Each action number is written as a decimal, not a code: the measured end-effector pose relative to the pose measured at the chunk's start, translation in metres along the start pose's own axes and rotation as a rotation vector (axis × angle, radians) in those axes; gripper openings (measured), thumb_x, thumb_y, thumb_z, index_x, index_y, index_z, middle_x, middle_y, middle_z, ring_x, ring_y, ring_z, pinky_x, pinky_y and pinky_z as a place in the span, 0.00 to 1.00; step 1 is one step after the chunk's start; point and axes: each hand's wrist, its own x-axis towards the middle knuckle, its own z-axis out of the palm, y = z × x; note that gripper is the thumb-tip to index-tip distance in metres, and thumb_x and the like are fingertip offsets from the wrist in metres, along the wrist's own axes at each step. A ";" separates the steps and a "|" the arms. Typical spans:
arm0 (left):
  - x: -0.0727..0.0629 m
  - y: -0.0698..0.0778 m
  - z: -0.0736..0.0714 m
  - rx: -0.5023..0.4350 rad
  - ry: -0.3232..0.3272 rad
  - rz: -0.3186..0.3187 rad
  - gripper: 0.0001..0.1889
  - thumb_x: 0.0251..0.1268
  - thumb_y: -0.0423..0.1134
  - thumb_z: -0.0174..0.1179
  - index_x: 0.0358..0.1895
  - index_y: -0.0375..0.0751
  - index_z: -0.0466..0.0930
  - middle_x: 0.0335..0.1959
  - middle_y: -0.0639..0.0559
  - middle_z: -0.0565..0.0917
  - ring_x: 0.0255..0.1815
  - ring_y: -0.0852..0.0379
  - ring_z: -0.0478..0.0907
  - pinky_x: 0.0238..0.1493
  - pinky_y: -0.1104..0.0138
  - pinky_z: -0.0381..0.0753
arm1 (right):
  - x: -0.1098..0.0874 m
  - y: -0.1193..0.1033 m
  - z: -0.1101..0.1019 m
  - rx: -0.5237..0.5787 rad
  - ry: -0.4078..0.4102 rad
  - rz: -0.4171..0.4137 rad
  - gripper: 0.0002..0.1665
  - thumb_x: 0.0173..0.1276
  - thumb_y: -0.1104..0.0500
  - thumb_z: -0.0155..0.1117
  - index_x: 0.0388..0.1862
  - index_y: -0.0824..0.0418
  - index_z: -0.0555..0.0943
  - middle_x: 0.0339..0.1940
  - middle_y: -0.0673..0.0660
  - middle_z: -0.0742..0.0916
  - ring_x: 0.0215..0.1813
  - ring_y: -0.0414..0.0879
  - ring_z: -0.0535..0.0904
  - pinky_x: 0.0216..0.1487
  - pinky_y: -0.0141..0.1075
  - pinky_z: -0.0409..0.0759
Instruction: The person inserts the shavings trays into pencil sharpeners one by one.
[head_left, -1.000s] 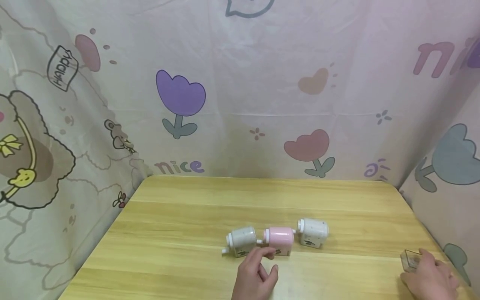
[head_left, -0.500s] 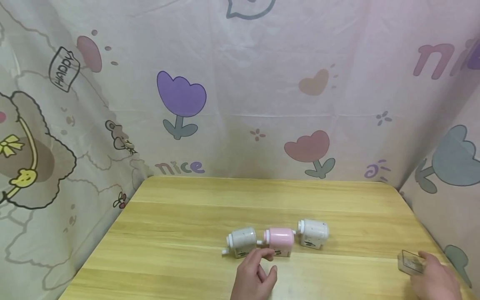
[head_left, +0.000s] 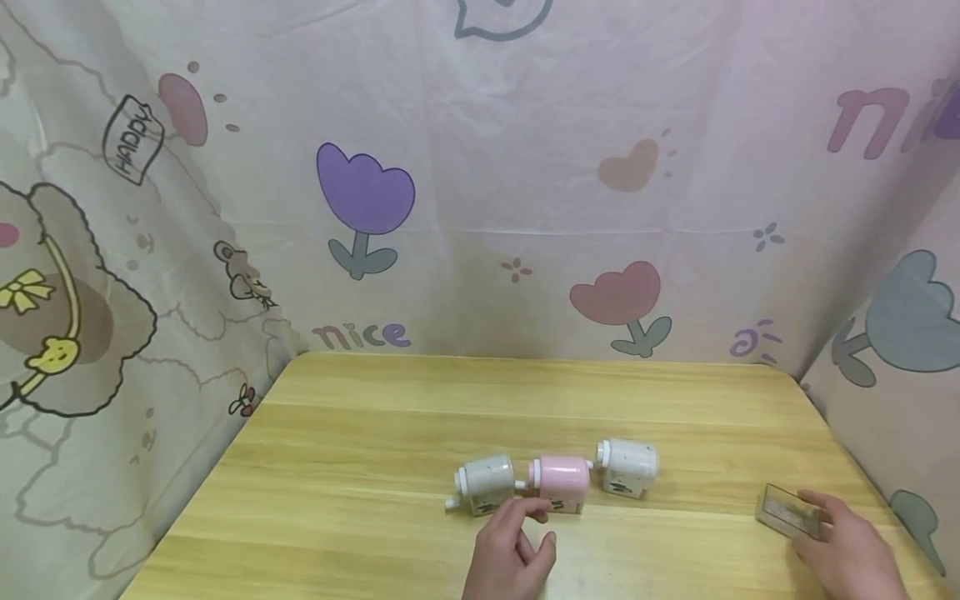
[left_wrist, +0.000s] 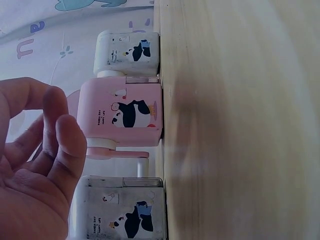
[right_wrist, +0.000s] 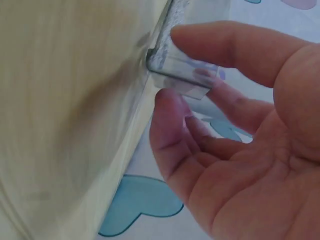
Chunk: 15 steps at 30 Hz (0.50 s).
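Note:
My right hand [head_left: 851,546] pinches one end of a small clear plastic box [head_left: 782,514] at the right side of the table. In the right wrist view the thumb lies along the box [right_wrist: 175,62], and pale bits show inside it. My left hand [head_left: 510,550] hangs loosely curled, holding nothing, just in front of a pink crank pencil sharpener [head_left: 562,475]. Beside that stand a grey crank pencil sharpener [head_left: 486,477] on its left and a whitish one [head_left: 630,467] on its right. The left wrist view shows panda prints on all three.
The wooden table [head_left: 360,433] has rounded far corners. A printed cloth [head_left: 480,183] with flowers and words hangs behind it and along both sides. The three sharpeners stand in a row, close together, near the middle.
My right hand has moved left with the clear box, away from the table's right edge, and more of the box shows. My left hand and the sharpeners have stayed put.

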 end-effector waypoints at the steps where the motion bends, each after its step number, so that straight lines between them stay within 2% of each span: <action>1: 0.000 0.000 0.000 0.001 0.000 0.001 0.20 0.49 0.21 0.71 0.47 0.36 0.82 0.37 0.50 0.83 0.21 0.86 0.63 0.18 0.85 0.68 | 0.000 -0.003 0.001 0.003 0.008 -0.025 0.42 0.64 0.60 0.69 0.69 0.78 0.63 0.61 0.87 0.73 0.59 0.82 0.72 0.53 0.70 0.73; 9: 0.000 -0.001 0.000 0.005 0.005 0.005 0.20 0.48 0.21 0.71 0.47 0.37 0.82 0.37 0.52 0.83 0.21 0.86 0.63 0.19 0.85 0.68 | 0.004 -0.021 0.012 0.030 0.005 -0.236 0.40 0.64 0.58 0.75 0.70 0.72 0.70 0.61 0.81 0.78 0.51 0.69 0.83 0.45 0.64 0.80; 12: 0.000 -0.001 0.000 0.005 0.008 0.011 0.20 0.47 0.20 0.71 0.47 0.37 0.82 0.36 0.52 0.83 0.21 0.86 0.63 0.19 0.85 0.68 | 0.004 -0.029 0.016 0.055 -0.029 -0.260 0.41 0.63 0.56 0.76 0.71 0.69 0.72 0.61 0.77 0.80 0.51 0.62 0.84 0.44 0.59 0.82; 15: 0.000 -0.002 0.001 0.007 0.011 0.017 0.20 0.47 0.20 0.71 0.46 0.37 0.82 0.36 0.52 0.83 0.21 0.86 0.63 0.18 0.85 0.68 | 0.002 -0.038 0.020 0.096 -0.073 -0.252 0.41 0.63 0.54 0.77 0.71 0.65 0.73 0.61 0.69 0.82 0.51 0.56 0.82 0.43 0.50 0.82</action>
